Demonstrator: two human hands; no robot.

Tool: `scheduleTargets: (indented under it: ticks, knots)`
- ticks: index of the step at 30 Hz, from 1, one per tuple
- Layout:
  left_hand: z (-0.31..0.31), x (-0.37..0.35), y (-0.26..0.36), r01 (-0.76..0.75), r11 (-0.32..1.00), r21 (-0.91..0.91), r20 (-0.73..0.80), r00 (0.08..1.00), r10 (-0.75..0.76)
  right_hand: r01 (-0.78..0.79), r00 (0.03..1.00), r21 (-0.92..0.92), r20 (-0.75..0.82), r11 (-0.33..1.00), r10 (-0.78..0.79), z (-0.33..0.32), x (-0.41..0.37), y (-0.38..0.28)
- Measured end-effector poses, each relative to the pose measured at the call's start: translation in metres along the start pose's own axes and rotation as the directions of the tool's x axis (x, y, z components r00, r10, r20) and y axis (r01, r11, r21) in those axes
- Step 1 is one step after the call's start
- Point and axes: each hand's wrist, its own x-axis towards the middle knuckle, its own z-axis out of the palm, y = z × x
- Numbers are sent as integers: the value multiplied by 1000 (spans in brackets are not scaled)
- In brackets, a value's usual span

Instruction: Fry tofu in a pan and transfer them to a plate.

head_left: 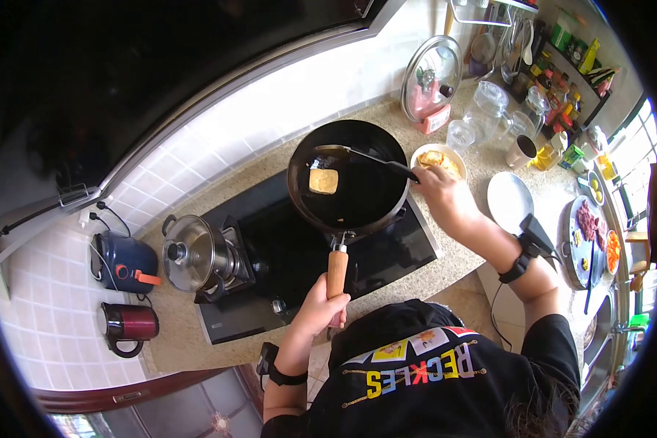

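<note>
My left hand (320,305) is wrapped round the wooden handle (336,274) of a black wok (365,201) on the stove. In my right hand (444,196), closed, is the black grip of a spatula (372,158), which reaches over the wok's right rim. Its metal head lies inside the wok, just above a flat, square, golden piece of food (323,181) that looks like a slice of tofu. Right behind my right hand stands a white bowl (460,162) with browned pieces in it, partly hidden by the hand.
A lidded steel pot (195,252) sits on the left burner of the black hob (270,281). Right of the wok are a white plate (510,201), glass jugs (487,106) and a round board (575,252) with raw meat. A glass lid (431,77) leans upright at the back.
</note>
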Motion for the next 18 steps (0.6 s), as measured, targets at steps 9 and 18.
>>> scheduleTargets:
  ticks: [9, 18]
  knots:
    - [-2, 1, -3, -11, 1000, -16, 1, 1000, 11, 400, 904, 21, 155, 916, -398, -7, -5, -8]
    - [-6, 1, -9, -26, 994, -107, 59, 998, 33, 129, 988, 17, 84, 991, -130, -117, -9, -4]
